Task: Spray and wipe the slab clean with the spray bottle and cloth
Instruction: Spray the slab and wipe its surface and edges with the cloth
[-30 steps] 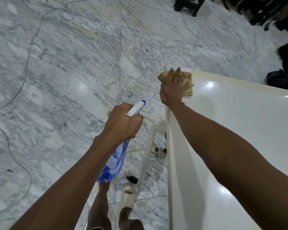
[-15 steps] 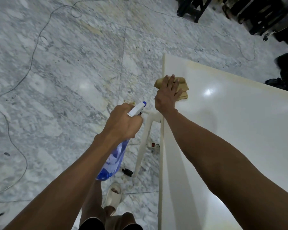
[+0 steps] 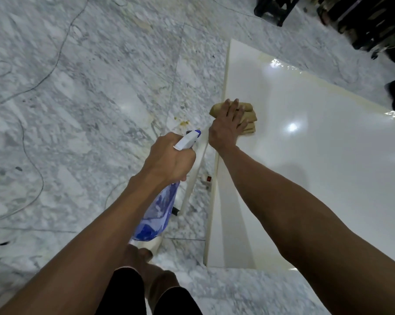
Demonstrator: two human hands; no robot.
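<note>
A glossy white slab (image 3: 317,160) fills the right side of the head view, raised above the floor. A folded tan cloth (image 3: 246,114) lies near the slab's left edge, and my right hand (image 3: 226,126) presses flat on top of it. To the left of the slab, off its edge and over the floor, my left hand (image 3: 169,160) grips a spray bottle (image 3: 156,212) with a clear blue body and a white and blue nozzle that points toward the slab. Most of the cloth is hidden under my fingers.
Grey-white marble floor (image 3: 78,110) with thin cables (image 3: 41,73) running across it on the left. A white plastic leg (image 3: 193,180) stands under the slab's left edge. Dark furniture (image 3: 362,21) sits at the top right. My legs show at the bottom.
My right hand has slid the cloth along the left edge from the far corner toward me. The left hand keeps the bottle in much the same place beside the slab.
</note>
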